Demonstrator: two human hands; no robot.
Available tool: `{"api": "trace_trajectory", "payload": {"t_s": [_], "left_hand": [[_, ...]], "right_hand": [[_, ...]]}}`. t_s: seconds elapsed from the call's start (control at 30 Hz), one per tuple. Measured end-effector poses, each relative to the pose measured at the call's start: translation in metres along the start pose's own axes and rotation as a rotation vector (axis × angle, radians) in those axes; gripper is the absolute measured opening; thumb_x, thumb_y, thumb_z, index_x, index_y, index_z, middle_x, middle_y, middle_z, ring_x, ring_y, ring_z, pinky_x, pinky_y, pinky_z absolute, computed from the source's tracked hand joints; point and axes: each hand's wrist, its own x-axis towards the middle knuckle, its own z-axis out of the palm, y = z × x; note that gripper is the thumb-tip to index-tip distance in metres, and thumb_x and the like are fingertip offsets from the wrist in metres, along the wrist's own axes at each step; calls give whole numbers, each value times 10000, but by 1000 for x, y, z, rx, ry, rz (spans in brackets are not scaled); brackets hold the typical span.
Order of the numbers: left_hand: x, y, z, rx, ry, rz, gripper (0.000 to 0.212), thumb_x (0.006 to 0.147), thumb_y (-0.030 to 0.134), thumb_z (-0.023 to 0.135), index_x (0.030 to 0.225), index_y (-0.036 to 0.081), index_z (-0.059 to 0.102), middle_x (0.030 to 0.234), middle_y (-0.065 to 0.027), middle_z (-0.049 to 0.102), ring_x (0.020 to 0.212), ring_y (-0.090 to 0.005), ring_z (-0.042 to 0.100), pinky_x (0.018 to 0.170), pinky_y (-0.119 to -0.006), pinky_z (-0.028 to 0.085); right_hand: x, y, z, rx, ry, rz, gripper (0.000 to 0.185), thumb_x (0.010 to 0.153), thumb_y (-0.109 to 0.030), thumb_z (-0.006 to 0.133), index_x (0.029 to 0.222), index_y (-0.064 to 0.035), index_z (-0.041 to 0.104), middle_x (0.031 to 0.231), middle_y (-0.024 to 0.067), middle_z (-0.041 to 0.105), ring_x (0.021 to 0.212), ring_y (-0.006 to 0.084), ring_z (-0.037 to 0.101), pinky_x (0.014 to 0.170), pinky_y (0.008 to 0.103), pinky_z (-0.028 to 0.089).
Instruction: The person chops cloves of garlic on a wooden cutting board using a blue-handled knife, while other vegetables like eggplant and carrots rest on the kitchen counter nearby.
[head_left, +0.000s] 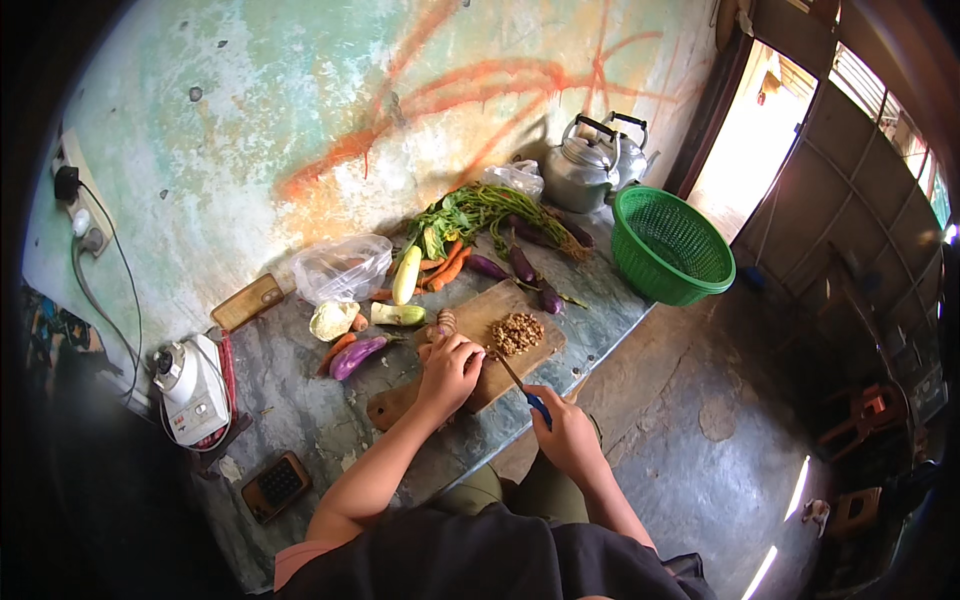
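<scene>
My right hand (568, 435) grips the blue handle of a kitchen knife (536, 405). Its blade angles up and left over a wooden cutting board (506, 379), with the tip close to the fingers of my left hand (454, 369). Those fingers are bunched on the board around a small piece of food, mostly hidden, with a hint of purple showing. To the right of them on the board lies a pile of finely chopped brown pieces (517, 333). A ringed brown root (446, 321) lies just beyond my left hand.
Behind the board lie purple eggplants (521, 264), carrots (452, 270), leafy greens (472, 217) and a pale cucumber-like vegetable (407, 275). A green plastic basket (671, 247) stands at the table's right edge, kettles (581, 172) behind it. Leftward are phones (276, 486) and a white appliance base (195, 397).
</scene>
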Motion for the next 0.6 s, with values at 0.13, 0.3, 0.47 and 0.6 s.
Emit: {"api": "trace_trajectory", "payload": {"t_s": [0.13,0.3,0.47,0.6], "left_hand": [[-1,-1,1,-11,11,-19,80,928,132,680,963,102,745,965,-56,676,998,-305,620,884,-452,449],[0,1,-4,1,-45,-49,122,916,122,668,989,129,765,977,-35,687,1005,-286,628,907,-427,429],[1,-2,-1,-47,-24,-51,139,900,106,665,983,147,768,990,-16,692,1022,-272,635,916,-430,415],[1,-3,0,-76,-20,-71,149,899,94,658,981,155,767,991,-11,691,1026,-263,639,924,-423,408]], "right_hand": [[-1,1,-1,13,-12,17,357,972,-141,608,1329,-148,613,1103,225,720,922,435,696,777,516,553],[-3,1,-3,28,-22,-32,352,973,-146,608,1325,-154,618,1093,224,722,901,436,698,763,518,554],[0,-1,-4,-2,-44,45,349,969,-146,611,1318,-149,625,1105,220,721,918,430,699,775,514,554],[-1,5,0,-1,-19,22,351,969,-143,611,1319,-147,628,1107,220,721,930,430,698,778,513,555]]}}
